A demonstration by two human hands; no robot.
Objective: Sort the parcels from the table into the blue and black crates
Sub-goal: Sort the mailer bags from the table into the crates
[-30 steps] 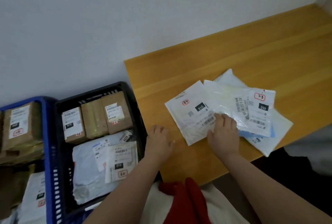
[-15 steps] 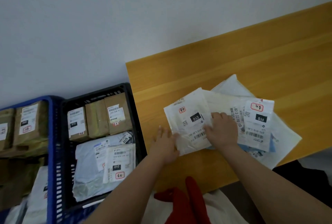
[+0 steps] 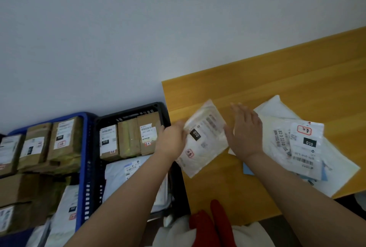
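A: what changed vs half a second back?

B: near side first: left hand (image 3: 172,140) now grips the white "010" mailer (image 3: 204,139) by its left edge; the mailer was flat on the desk (image 3: 227,193) under both hands, now it's tilted up and over the desk's left end, heading crate-side; right hand (image 3: 244,134) has let go, fingers straight and together, palm facing the mailer, thumb about at its right edge

A: meaning for the sort?

B: one parcel mid-transfer; judging by the 010 labels in the black crate (image 3: 158,108), that's the likely target; blue crate (image 3: 84,159) sits left of it, packed with brown boxes

A: what's left?

B: remaining pile (image 3: 303,147) of white mailers on the desk, just right of the right hand; several overlapping, count unclear
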